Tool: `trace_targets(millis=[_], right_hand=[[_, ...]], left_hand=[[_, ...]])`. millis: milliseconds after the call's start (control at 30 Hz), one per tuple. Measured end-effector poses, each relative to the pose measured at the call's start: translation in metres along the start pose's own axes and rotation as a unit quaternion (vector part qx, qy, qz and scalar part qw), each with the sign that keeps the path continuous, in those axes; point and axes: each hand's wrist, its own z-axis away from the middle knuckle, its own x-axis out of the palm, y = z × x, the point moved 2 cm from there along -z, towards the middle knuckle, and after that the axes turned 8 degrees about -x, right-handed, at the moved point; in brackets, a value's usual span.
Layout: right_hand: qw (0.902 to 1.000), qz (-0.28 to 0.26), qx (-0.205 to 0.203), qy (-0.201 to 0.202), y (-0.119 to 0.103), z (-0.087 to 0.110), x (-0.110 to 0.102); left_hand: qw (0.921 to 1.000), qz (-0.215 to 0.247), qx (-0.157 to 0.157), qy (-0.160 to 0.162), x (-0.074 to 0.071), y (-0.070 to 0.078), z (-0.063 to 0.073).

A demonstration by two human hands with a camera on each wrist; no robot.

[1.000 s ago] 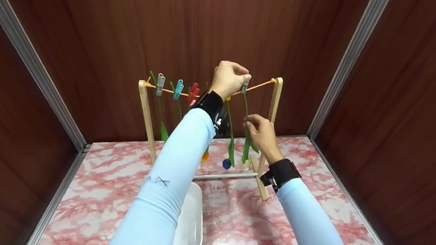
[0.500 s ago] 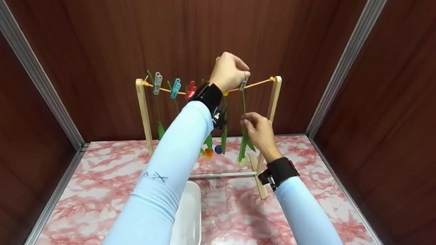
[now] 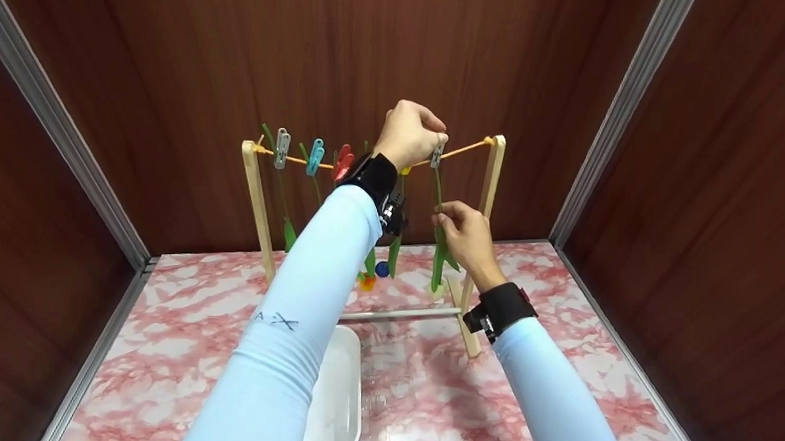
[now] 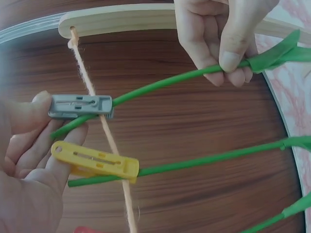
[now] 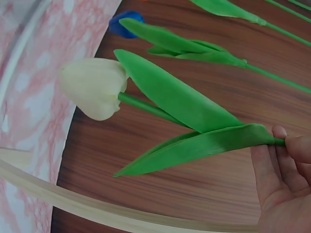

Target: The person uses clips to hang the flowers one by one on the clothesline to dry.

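Note:
At the right part of an orange cord (image 4: 128, 206), my left hand (image 3: 409, 135) pinches the handle end of a grey clothespin (image 4: 77, 106). The clothespin straddles the cord, with a green stem lying in it. Lower on that stem, my right hand (image 3: 472, 242) pinches it between thumb and fingers just by the leaves. The stem belongs to an upside-down white artificial tulip (image 5: 95, 87), whose bloom hangs lowest. Beside it, a yellow clothespin (image 4: 97, 160) clips another stem to the cord, against the fingers of my left hand. A blue tulip (image 5: 126, 24) hangs nearby.
The cord spans two wooden posts (image 3: 492, 178) joined low down by a pale bar (image 3: 401, 314). Further left, grey (image 3: 281, 149), blue (image 3: 314, 157) and red (image 3: 343, 163) clothespins hold stems. A white tray (image 3: 352, 391) stands in front on the marbled table, partly behind my left sleeve.
Both hands keep their hold on the clothespin and the stem. The left hand rose slightly, then sank a little. The blue tulip has swung to the left. The view has shifted slightly.

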Motion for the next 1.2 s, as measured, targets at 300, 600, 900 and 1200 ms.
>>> trace_targets(millis=[300, 600, 900, 1200], right_hand=[[0.9997, 0.001, 0.009, -0.023, -0.002, -0.005, 0.009], [0.9990, 0.000, 0.001, -0.045, 0.004, -0.010, 0.014], [0.9987, 0.018, 0.017, -0.045, 0.017, -0.018, 0.009], [0.9991, 0.031, 0.012, -0.026, 0.009, -0.019, -0.008]], left_hand=[[0.9993, 0.031, -0.008, -0.022, -0.009, -0.003, -0.001], [0.9967, 0.053, 0.061, 0.006, -0.028, -0.008, 0.001], [0.9937, 0.023, 0.093, 0.058, -0.049, -0.021, 0.004], [0.9812, 0.004, 0.153, 0.117, -0.077, -0.045, 0.028]])
